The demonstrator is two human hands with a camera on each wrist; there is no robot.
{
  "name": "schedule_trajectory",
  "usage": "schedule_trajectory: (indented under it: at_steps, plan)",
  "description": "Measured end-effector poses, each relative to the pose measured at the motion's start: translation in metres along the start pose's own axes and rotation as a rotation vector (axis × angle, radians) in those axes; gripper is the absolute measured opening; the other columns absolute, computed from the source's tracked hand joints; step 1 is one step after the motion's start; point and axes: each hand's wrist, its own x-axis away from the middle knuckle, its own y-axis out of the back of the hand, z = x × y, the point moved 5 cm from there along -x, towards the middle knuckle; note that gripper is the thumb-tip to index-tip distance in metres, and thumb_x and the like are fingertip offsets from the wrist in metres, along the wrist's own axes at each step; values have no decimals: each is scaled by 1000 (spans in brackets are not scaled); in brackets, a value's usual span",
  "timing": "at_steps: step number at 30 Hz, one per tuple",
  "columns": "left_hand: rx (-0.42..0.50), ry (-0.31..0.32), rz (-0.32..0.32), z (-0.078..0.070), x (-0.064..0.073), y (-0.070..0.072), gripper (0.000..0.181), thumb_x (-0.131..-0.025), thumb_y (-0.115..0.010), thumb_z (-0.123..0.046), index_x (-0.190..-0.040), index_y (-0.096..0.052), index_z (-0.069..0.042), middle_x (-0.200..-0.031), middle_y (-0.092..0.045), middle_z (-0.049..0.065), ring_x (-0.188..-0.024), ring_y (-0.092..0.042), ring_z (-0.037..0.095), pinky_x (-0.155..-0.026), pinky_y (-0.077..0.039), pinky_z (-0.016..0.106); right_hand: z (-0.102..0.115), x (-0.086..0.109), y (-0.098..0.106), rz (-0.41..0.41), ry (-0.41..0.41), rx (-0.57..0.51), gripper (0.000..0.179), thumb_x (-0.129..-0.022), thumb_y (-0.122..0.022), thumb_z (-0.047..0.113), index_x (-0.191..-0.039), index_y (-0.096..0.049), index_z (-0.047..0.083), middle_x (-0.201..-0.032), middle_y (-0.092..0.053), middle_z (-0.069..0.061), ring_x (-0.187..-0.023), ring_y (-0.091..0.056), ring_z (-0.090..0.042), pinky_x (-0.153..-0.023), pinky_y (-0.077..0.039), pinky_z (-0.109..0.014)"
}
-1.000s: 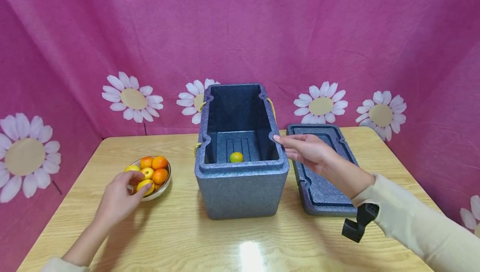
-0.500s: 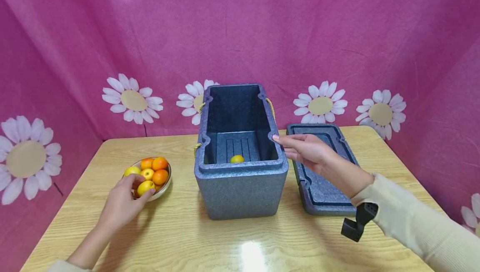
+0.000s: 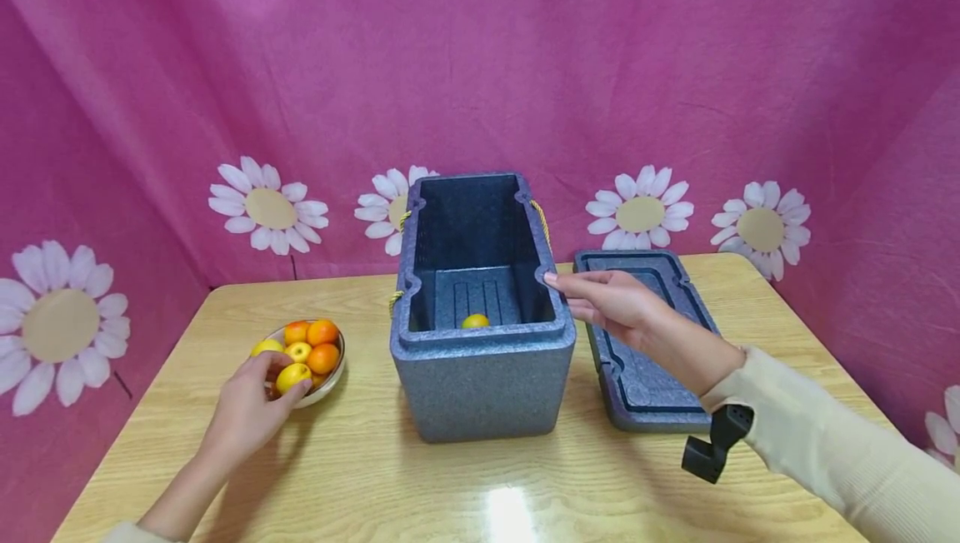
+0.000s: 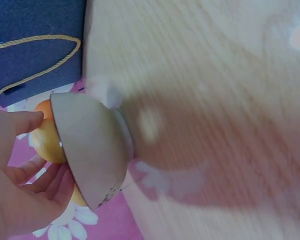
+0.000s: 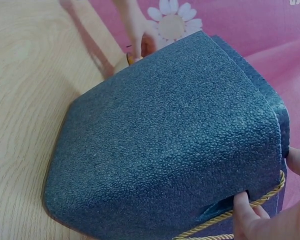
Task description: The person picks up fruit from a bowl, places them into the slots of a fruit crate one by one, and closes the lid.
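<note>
On the left of the head view, a pale bowl (image 3: 322, 392) holds orange fruits (image 3: 323, 358) and yellow ones, some looking like apples. My left hand (image 3: 243, 406) reaches over the bowl's near side. Its thumb and fingers pinch a smooth yellow fruit (image 3: 293, 377), seen in the left wrist view between thumb and fingers at the bowl's mouth. A dark grey foam box (image 3: 487, 393) stands uncovered in the middle, with one yellow fruit (image 3: 476, 321) on its floor. My right hand (image 3: 622, 306) holds the box's right side, thumb at the rim, fingers by the rope (image 5: 270, 195).
Right of the box lies its grey foam lid (image 3: 660, 385) on the wooden table (image 3: 360, 476). Behind hangs a pink curtain (image 3: 480, 52) with large daisies. Another yellow rope (image 4: 45, 37) loops on the box's left side. A black device sits at the right sleeve.
The fruit in the box has turned from a greenish side to a yellow-orange one. The pinched fruit shows more between my left fingers. The head view has tilted slightly; my right hand keeps its place.
</note>
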Motion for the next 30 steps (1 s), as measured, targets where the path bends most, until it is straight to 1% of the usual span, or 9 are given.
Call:
schedule_trajectory:
  at_steps: [4, 7, 9, 13, 17, 20, 22, 26, 30]
  plan:
    - [11, -15, -26, -3, -1, 4, 33, -85, -71, -18, -108, -59, 2, -98, -64, 17, -90, -61, 24, -68, -50, 20, -1, 1, 0, -3, -5, 3, 77, -94, -58, 36, -149, -22, -5, -158, -27, -17, -146, -29, -31, -123, -17, -43]
    - [37, -27, -38, -7, -3, 8, 33, -85, -71, -18, -108, -59, 1, -100, -64, 17, -92, -61, 25, -68, -50, 16, -1, 2, 0, -3, -5, -3, 77, -94, -58, 36, -149, -22, -5, -158, -27, -17, -146, -29, -31, -122, -17, -42]
    - [57, -33, -39, -11, -5, 11, 33, -85, -71, -19, -108, -59, 2, -102, -64, 18, -93, -61, 26, -68, -51, 17, -1, 2, 0, -4, -6, -7, 77, -94, -58, 36, -149, -23, -5, -158, -27, -17, -146, -29, -31, -122, -18, -41]
    - [72, -28, -24, -17, -8, 13, 34, -87, -70, -21, -111, -59, 0, -106, -64, 19, -95, -62, 28, -72, -54, 23, -1, 2, 0, -1, -2, -11, 77, -94, -58, 35, -149, -22, -5, -158, -26, -18, -146, -29, -32, -122, -19, -41]
    - [93, -26, -10, -23, -12, 15, 34, -89, -68, -24, -113, -59, -2, -110, -64, 18, -95, -63, 27, -74, -53, 24, -1, 1, 0, 2, -4, -11, 78, -94, -57, 35, -150, -19, -4, -159, -22, -19, -147, -27, -32, -122, -19, -41]
    - [99, -46, -21, -30, -15, 16, 34, -88, -68, -25, -113, -61, -3, -108, -66, 16, -95, -61, 25, -74, -53, 23, -1, 0, 0, 2, -9, -12, 79, -94, -58, 36, -150, -18, -4, -159, -21, -19, -147, -27, -32, -122, -19, -41]
    - [97, -69, -29, -35, -18, 17, 33, -88, -69, -25, -113, -62, -4, -106, -67, 14, -96, -60, 24, -76, -53, 25, -1, 0, -1, 1, -9, -11, 80, -94, -58, 36, -150, -18, -4, -159, -22, -19, -147, -27, -32, -122, -18, -41]
    - [106, -105, -17, -44, -25, 17, 34, -88, -69, -23, -115, -62, -4, -108, -67, 15, -98, -61, 26, -81, -52, 31, 0, 0, -1, -2, -8, -13, 80, -94, -59, 36, -150, -19, -4, -159, -23, -18, -146, -28, -32, -123, -18, -41]
    - [111, -121, 1, -53, -32, 16, 33, -88, -69, -24, -115, -62, -5, -109, -67, 14, -99, -62, 26, -83, -53, 37, 0, 0, -1, -5, -7, -16, 81, -94, -59, 36, -150, -18, -4, -159, -23, -18, -146, -28, -32, -122, -18, -41]
